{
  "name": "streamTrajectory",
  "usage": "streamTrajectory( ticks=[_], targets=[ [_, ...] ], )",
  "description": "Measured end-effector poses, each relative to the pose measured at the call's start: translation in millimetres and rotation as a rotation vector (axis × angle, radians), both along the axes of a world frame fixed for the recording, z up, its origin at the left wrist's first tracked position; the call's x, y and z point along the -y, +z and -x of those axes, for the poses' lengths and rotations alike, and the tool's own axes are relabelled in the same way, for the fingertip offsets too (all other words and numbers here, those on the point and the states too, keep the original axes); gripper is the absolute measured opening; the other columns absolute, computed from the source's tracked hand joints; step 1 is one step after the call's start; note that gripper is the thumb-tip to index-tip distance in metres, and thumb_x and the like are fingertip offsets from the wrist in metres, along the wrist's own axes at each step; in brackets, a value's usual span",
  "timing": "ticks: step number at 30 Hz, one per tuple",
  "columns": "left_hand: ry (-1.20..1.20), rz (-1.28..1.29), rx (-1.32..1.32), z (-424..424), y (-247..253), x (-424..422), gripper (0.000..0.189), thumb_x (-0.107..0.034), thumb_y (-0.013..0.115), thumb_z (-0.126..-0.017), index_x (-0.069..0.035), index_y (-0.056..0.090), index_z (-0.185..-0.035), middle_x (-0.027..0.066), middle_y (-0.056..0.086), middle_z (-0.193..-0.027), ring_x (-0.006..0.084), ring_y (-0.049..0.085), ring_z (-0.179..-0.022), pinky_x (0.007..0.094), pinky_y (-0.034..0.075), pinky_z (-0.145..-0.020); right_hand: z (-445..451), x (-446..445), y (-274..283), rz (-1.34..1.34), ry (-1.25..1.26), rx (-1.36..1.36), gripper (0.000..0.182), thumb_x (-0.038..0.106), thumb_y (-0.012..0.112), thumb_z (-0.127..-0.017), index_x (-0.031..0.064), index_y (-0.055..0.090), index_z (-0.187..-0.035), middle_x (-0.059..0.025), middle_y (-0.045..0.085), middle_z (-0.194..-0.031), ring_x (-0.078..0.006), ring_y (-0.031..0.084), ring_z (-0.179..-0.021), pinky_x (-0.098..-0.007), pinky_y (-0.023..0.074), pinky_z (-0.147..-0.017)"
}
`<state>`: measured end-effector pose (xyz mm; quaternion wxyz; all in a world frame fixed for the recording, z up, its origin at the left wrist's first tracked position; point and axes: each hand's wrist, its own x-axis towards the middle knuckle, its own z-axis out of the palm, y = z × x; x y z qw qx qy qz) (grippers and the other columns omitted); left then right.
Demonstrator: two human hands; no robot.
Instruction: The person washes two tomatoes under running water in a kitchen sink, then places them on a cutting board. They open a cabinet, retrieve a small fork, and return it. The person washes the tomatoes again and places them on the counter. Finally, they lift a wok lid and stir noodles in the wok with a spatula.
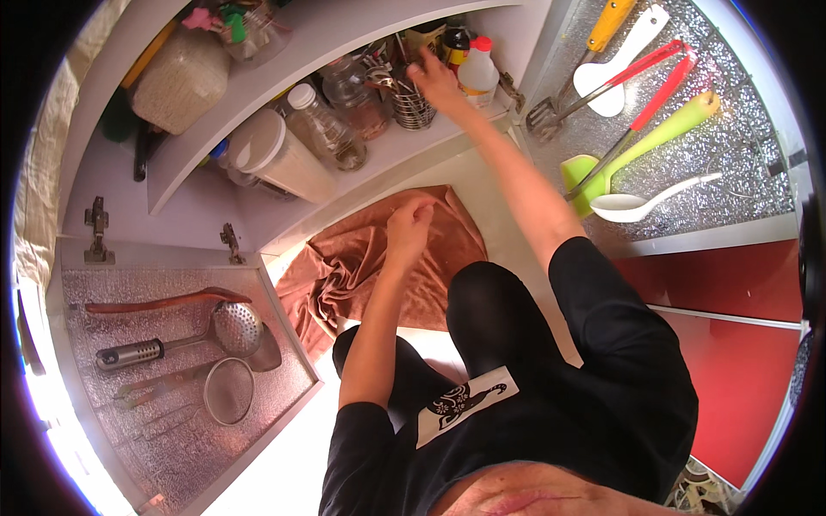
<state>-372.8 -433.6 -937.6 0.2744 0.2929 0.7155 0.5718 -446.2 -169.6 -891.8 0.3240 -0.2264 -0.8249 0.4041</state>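
Note:
My right hand (437, 80) reaches into the open cabinet, at the top of a wire utensil basket (413, 111) that holds metal cutlery; whether its fingers grip anything cannot be told. Just right of it stand a white bottle with a red cap (479, 76) and a dark bottle (455, 48). My left hand (410, 226) is loosely curled above a brown cloth (381, 258) on the floor, with nothing visible in it. Left of the basket are a clear jar (356, 97), a glass bottle with a white cap (329, 132) and a lidded plastic container (284, 155).
The left door (290, 364) carries a skimmer (235, 329) and a strainer (229, 390). On the right door (742, 229) hang a green spatula (652, 138), a white ladle (623, 208) and several other utensils. A bulky clear container (184, 77) occupies the upper shelf.

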Motion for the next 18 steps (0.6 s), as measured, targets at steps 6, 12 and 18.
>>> streamTrajectory(
  ticks=[6, 12, 18],
  targets=[
    [-0.022, 0.071, 0.023, -5, -6, -9, 0.021, -0.013, 0.056, -0.089, -0.002, 0.065, -0.104, 0.0144, 0.067, -0.09, 0.0205, 0.064, -0.079, 0.0308, 0.05, -0.072, 1, 27, -16, -0.226, -0.089, 0.031, 0.067, 0.057, 0.038, -0.093, 0.0148, 0.034, -0.144, -0.0272, 0.018, -0.15, -0.0396, 0.015, -0.141, -0.0567, 0.0135, -0.11],
    [-0.061, 0.091, 0.016, -6, 1, -7, 0.023, -0.013, 0.055, -0.094, 0.003, 0.062, -0.108, 0.0071, 0.065, -0.088, 0.0109, 0.06, -0.08, 0.0235, 0.048, -0.072, 4, 51, -18, -0.344, -0.103, 0.004, 0.07, 0.058, 0.039, -0.093, 0.0131, 0.03, -0.146, -0.0321, 0.011, -0.15, -0.0464, 0.009, -0.14, -0.0534, 0.0119, -0.112],
    [-0.034, 0.09, -0.007, -8, -3, -9, 0.021, -0.013, 0.056, -0.089, -0.003, 0.066, -0.104, 0.0136, 0.067, -0.089, 0.0221, 0.064, -0.078, 0.0318, 0.05, -0.073, 7, 54, -17, -0.391, -0.109, -0.058, 0.069, 0.055, 0.042, -0.093, 0.0076, 0.035, -0.142, -0.0351, 0.018, -0.146, -0.0504, 0.018, -0.136, -0.0562, 0.0166, -0.11]
  ],
)
